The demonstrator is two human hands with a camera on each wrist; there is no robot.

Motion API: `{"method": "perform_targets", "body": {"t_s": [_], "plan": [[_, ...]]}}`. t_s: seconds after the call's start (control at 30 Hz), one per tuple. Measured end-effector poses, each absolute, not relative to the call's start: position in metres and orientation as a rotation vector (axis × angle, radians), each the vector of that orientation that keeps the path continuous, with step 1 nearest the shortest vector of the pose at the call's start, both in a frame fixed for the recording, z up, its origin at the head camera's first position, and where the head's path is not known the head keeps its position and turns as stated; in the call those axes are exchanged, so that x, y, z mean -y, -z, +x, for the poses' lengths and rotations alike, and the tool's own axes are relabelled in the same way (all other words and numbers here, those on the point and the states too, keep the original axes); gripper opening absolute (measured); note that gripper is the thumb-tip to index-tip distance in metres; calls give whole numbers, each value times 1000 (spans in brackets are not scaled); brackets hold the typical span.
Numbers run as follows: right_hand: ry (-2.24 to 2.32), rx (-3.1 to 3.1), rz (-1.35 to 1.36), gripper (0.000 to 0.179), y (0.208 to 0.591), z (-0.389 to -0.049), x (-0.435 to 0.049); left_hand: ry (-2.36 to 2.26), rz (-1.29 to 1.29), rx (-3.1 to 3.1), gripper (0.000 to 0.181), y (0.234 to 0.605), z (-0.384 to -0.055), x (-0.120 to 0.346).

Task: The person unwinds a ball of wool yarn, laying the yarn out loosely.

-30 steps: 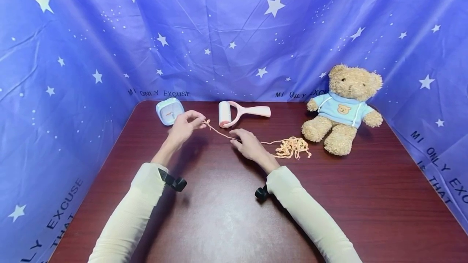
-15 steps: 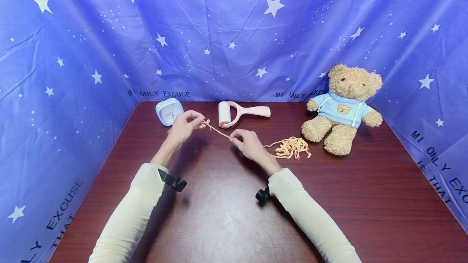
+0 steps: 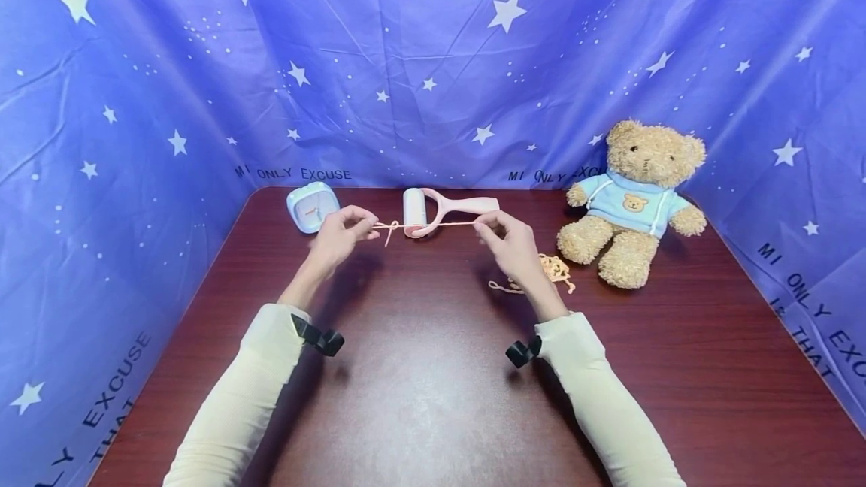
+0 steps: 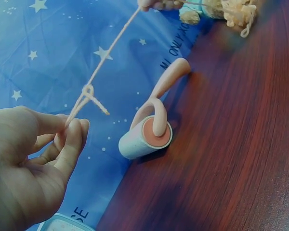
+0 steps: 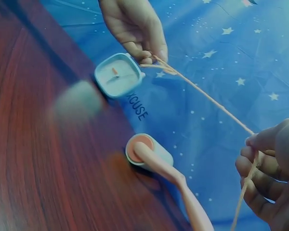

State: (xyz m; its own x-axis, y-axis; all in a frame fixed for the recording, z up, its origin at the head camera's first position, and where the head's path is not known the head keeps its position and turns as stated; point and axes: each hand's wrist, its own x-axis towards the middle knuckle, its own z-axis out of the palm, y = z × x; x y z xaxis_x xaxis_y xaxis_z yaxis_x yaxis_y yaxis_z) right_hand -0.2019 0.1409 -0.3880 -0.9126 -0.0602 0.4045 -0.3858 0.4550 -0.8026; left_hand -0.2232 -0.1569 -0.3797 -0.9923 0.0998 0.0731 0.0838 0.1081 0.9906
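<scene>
A strand of peach yarn (image 3: 446,224) stretches taut in the air between the two hands. My left hand (image 3: 341,233) pinches its looped end between thumb and fingertips. Just beyond those fingers sits a small knot (image 4: 88,91) with a short tail hanging off it. My right hand (image 3: 510,243) pinches the strand farther along, and the yarn runs on down across its fingers in the right wrist view. Partly hidden behind the right wrist, the loose yarn pile (image 3: 556,270) lies on the table.
Behind the strand, a lint roller (image 3: 467,206) with a pink handle lies on the brown table (image 3: 419,367). A pale blue clock (image 3: 313,207) stands behind the left hand. At the right sits a teddy bear (image 3: 636,205) in a blue hoodie. Starry blue cloth (image 3: 406,58) hangs around the table.
From loosely near the strand, my right hand has pinched it, then moved right and away from me, drawing the yarn straight. The left hand has stayed nearly still.
</scene>
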Motion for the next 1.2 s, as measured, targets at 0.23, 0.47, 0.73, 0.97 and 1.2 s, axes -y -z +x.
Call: {"method": "perform_targets", "body": {"t_s": [0.23,0.47,0.73,0.97,1.2], "plan": [[-1451,2357,373,16,386,-198,-151,-1917,225,-2415,27,380,-222,158],[-1469,2324,339,15,381,-198,-153,-1630,283,-2547,24,380,-219,156],[-1457,2299,344,14,380,-198,-156,-1652,237,-2548,17,379,-217,154],[-1433,2336,333,14,383,-196,-157,-1818,198,-2451,12,384,-219,152],[-1410,2362,366,13,383,-194,-158,-1877,147,-2502,13,382,-219,151]]}}
